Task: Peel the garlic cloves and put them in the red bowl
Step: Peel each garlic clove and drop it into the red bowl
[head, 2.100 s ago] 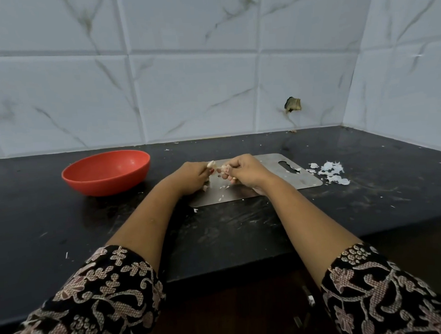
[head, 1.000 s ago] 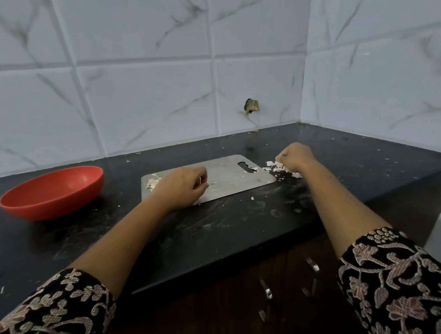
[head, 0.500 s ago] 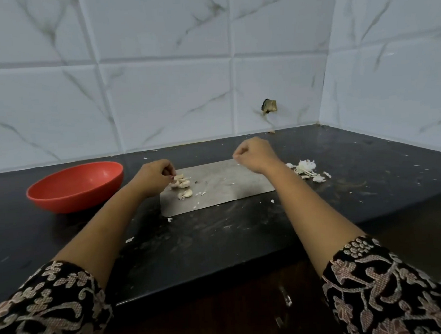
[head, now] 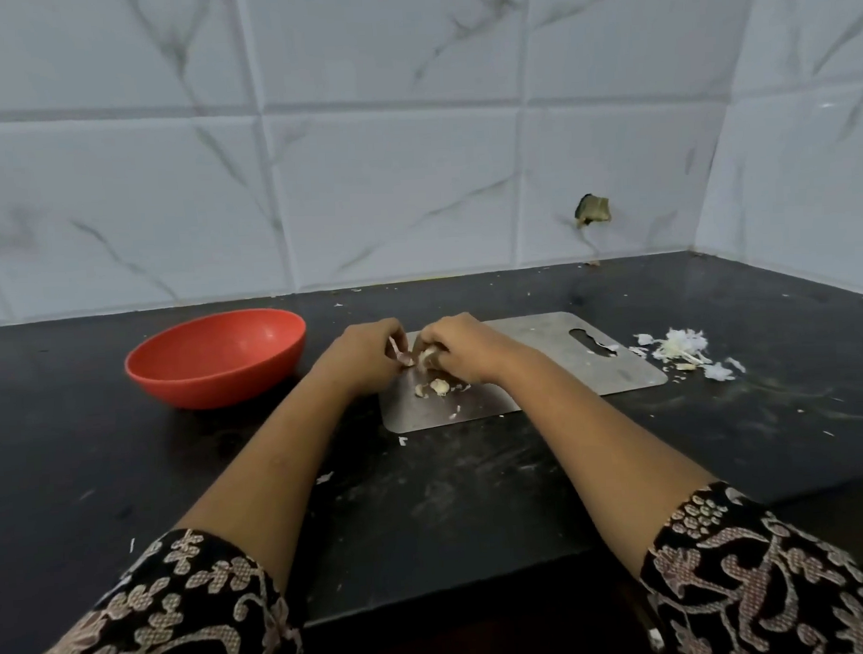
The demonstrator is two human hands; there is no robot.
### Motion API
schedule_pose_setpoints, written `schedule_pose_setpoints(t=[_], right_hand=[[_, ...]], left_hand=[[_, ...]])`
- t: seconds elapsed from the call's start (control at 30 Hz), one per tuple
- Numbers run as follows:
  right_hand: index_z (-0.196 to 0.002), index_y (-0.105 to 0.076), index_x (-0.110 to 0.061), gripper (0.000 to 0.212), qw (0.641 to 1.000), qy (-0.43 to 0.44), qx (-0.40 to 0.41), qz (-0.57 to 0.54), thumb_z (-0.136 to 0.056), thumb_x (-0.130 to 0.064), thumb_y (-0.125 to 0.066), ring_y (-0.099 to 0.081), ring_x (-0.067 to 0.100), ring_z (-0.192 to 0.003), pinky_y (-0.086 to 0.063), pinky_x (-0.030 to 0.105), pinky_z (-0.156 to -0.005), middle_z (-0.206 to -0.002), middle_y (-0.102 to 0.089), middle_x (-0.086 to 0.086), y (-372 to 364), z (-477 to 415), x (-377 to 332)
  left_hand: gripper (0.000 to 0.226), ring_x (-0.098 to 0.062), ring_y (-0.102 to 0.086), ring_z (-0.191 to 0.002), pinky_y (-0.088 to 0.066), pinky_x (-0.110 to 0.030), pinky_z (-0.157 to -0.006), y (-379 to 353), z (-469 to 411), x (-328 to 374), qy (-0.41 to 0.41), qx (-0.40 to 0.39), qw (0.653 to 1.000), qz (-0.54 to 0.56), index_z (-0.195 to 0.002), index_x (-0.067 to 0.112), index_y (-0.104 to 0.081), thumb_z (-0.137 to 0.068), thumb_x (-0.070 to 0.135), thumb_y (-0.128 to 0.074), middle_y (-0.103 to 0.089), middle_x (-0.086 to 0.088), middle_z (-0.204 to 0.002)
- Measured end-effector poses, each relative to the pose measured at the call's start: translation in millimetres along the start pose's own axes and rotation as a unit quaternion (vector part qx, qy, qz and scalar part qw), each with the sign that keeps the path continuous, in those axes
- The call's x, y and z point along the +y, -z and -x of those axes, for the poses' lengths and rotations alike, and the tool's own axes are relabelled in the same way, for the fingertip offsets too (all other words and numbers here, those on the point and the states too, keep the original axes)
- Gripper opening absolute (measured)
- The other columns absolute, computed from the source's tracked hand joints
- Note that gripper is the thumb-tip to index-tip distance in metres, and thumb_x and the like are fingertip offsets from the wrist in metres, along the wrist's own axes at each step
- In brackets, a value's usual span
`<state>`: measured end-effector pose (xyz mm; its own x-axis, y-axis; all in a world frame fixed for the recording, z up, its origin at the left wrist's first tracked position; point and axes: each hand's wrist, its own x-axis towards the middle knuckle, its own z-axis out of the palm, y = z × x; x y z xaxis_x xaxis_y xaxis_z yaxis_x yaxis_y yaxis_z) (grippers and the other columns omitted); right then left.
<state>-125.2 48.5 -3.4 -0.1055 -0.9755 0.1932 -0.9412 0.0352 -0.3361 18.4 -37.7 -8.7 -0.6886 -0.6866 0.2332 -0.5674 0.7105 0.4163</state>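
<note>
Both hands meet over the left end of a steel cutting board [head: 560, 370]. My left hand [head: 364, 357] pinches a garlic clove [head: 404, 360] with pinkish skin. My right hand [head: 462, 347] curls around another pale piece of garlic [head: 427, 357] right beside it. Two loose garlic cloves [head: 434, 388] lie on the board just below the hands. The red bowl [head: 218, 356] stands to the left of the board, a short way from my left hand; its visible inside looks bare.
A heap of white garlic peel [head: 682, 350] lies on the black counter [head: 129, 463] right of the board. Small peel bits dot the counter. Tiled walls close the back and right side. The counter's front edge runs under my forearms.
My right hand came back from the peel heap on the right to the board's left end. My left hand lifted garlic from the board, and both hands now hold garlic together.
</note>
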Motion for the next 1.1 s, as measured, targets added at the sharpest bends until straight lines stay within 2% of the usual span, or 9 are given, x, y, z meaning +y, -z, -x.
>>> schedule_pose_setpoints(t=[0.13, 0.2, 0.33, 0.5, 0.67, 0.73, 0.9, 1.03, 1.1], right_hand=[[-0.100, -0.070, -0.011, 0.014, 0.983, -0.006, 0.071, -0.167, -0.096, -0.008, -0.057, -0.058, 0.010, -0.068, -0.051, 0.034, -0.073, -0.080, -0.066, 0.002, 2.6, 1.9, 7.1], [-0.093, -0.067, -0.012, 0.009, 0.962, -0.006, 0.088, -0.259, -0.096, -0.012, -0.058, -0.058, 0.011, -0.066, -0.055, 0.039, -0.079, -0.081, -0.067, 0.011, 4.0, 3.3, 8.0], [-0.091, -0.063, -0.019, 0.015, 0.943, -0.002, 0.077, -0.325, -0.100, -0.015, -0.052, -0.055, 0.013, -0.071, -0.050, 0.034, -0.074, -0.082, -0.064, 0.008, 0.1, 5.5, 6.4], [-0.095, -0.059, -0.016, 0.018, 0.930, -0.020, 0.081, -0.358, -0.104, -0.014, -0.042, -0.053, 0.006, -0.064, -0.045, 0.020, -0.061, -0.073, -0.061, 0.000, -2.7, 8.6, 4.6], [-0.093, -0.059, -0.016, 0.019, 0.934, -0.031, 0.065, -0.349, -0.104, -0.018, -0.044, -0.051, 0.006, -0.061, -0.043, 0.021, -0.059, -0.072, -0.063, -0.001, -5.0, 10.6, 5.5], [-0.093, -0.061, -0.015, 0.018, 0.940, -0.042, 0.070, -0.332, -0.103, -0.022, -0.047, -0.051, 0.009, -0.062, -0.044, 0.024, -0.060, -0.072, -0.063, -0.001, -6.2, 9.7, 6.1], [-0.103, -0.061, -0.009, 0.019, 0.941, -0.067, 0.045, -0.330, -0.103, -0.019, -0.046, -0.055, 0.009, -0.068, -0.048, 0.023, -0.063, -0.080, -0.063, 0.003, -10.0, 8.6, 4.9], [-0.109, -0.057, -0.009, 0.017, 0.922, -0.075, 0.007, -0.379, -0.103, -0.005, -0.042, -0.062, 0.009, -0.078, -0.055, 0.024, -0.079, -0.094, -0.064, 0.007, -10.0, 10.2, 4.1], [-0.112, -0.053, -0.013, 0.019, 0.918, -0.076, 0.009, -0.389, -0.102, -0.002, -0.041, -0.062, 0.010, -0.076, -0.055, 0.026, -0.081, -0.092, -0.063, 0.007, -9.3, 11.3, 5.2]], left_hand=[[0.014, -0.016, -0.057, -0.088, -0.039, -0.025, -0.076, 1.0, 3.7, 7.8, -0.021, 0.028, 0.997, 0.062, -0.103, 0.016, -0.064, -0.089, 0.017, -0.064, -0.065, -0.001, -0.093], [0.012, -0.012, -0.057, -0.077, -0.042, -0.021, -0.069, 1.1, 5.4, 13.3, -0.025, 0.019, 0.993, 0.116, -0.102, 0.016, -0.065, -0.091, 0.018, -0.061, -0.065, 0.001, -0.089], [0.015, -0.009, -0.053, -0.058, -0.038, -0.010, -0.046, -1.5, 10.7, 22.9, -0.038, 0.021, 0.978, 0.205, -0.095, 0.014, -0.063, -0.099, 0.023, -0.052, -0.064, 0.006, -0.078], [0.031, -0.010, -0.052, -0.053, -0.043, -0.020, -0.052, -5.9, 12.3, 27.9, -0.032, 0.039, 0.971, 0.232, -0.089, 0.008, -0.067, -0.102, 0.028, -0.047, -0.065, -0.001, -0.071], [0.026, 0.001, -0.048, -0.042, -0.040, -0.011, -0.047, -8.2, 11.3, 27.6, -0.023, 0.045, 0.981, 0.187, -0.088, 0.011, -0.067, -0.101, 0.021, -0.048, -0.059, 0.005, -0.060], [0.019, 0.000, -0.053, -0.050, -0.044, -0.012, -0.054, -7.6, 10.9, 25.9, -0.047, 0.058, 0.986, 0.152, -0.097, 0.016, -0.069, -0.099, 0.017, -0.050, -0.063, 0.004, -0.070], [0.025, -0.010, -0.058, -0.071, -0.052, -0.030, -0.082, -7.6, 7.5, 16.6, -0.061, 0.075, 0.989, 0.112, -0.117, 0.020, -0.068, -0.094, 0.021, -0.060, -0.068, -0.001, -0.088], [0.023, -0.005, -0.060, -0.065, -0.053, -0.016, -0.065, -5.7, 7.8, 8.9, -0.040, 0.064, 0.990, 0.116, -0.110, 0.019, -0.070, -0.090, 0.010, -0.062, -0.071, -0.004, -0.085], [0.020, -0.009, -0.063, -0.063, -0.055, -0.018, -0.064, -6.1, 8.2, 7.2, -0.025, 0.069, 0.989, 0.127, -0.106, 0.014, -0.071, -0.089, 0.006, -0.063, -0.071, -0.005, -0.082]])
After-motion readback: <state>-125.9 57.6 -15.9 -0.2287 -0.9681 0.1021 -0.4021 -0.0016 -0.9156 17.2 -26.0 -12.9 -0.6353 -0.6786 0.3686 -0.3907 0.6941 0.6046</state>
